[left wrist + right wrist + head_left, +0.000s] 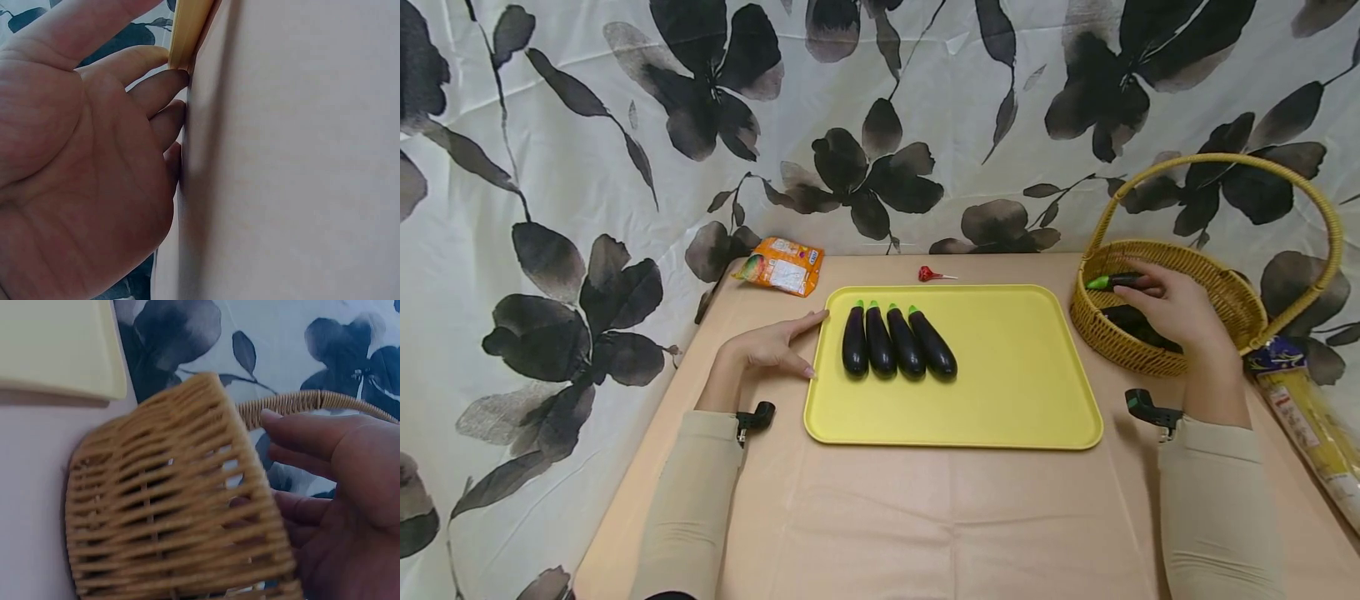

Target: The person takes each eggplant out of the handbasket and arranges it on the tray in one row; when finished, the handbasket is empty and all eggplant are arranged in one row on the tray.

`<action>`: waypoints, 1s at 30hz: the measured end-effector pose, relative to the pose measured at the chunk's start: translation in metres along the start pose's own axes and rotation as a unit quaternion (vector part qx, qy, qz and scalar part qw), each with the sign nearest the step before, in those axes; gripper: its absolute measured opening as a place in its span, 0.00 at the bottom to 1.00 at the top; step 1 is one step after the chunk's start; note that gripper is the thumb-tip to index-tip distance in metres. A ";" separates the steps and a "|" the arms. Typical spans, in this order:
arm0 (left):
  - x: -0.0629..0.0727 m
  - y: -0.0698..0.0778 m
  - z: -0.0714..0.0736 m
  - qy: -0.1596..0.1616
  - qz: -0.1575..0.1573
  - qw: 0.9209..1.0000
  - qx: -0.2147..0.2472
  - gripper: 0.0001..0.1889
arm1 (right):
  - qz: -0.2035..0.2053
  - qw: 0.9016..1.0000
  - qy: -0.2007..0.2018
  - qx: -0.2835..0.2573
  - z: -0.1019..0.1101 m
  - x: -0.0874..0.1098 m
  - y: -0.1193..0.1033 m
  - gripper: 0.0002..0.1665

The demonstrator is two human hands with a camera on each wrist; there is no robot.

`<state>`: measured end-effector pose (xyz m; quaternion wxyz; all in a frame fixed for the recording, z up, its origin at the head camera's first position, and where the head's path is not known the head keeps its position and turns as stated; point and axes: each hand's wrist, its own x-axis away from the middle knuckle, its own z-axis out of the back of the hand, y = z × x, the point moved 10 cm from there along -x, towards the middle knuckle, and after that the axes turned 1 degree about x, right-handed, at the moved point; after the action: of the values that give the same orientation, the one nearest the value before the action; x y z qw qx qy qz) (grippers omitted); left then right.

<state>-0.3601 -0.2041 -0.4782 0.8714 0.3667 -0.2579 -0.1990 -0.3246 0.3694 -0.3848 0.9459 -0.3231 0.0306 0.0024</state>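
Several glossy dark purple eggplants (880, 342) with green tips lie side by side on the left half of a yellow tray (1015, 367). At the tray's left edge, my left hand (767, 346) rests its fingertips, the fingers extended; in the left wrist view its palm (94, 144) faces the camera below the rim. My right hand (1176, 304) reaches into a wicker basket (1131, 354), pinching an eggplant (1108, 282) whose green end points left. Another dark eggplant (1138, 325) lies beneath it. The right wrist view shows the fingers partly behind the basket's weave (169, 506).
An orange snack packet (782, 267) lies behind the tray's left corner. Behind the tray is a small red item (934, 273) with a thin tip. A long yellow package (1311, 433) lies right of the basket, whose tall handle (1217, 158) arches overhead. Floral cloth hangs behind.
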 end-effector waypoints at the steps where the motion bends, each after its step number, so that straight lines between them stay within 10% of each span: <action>1: 0.000 0.000 0.000 0.001 0.001 1.000 0.000 0.67 | -0.005 1.000 -0.005 0.004 0.000 0.001 0.003 0.47; 30: 0.001 -0.002 0.000 -0.007 -0.007 1.000 -0.005 0.67 | -0.015 0.986 -0.083 0.143 -0.026 -0.002 0.030 0.41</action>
<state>-0.3600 -0.2060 -0.4791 0.8698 0.3631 -0.2604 -0.2091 -0.3287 0.3774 -0.4230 0.9816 -0.1833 -0.0523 0.0104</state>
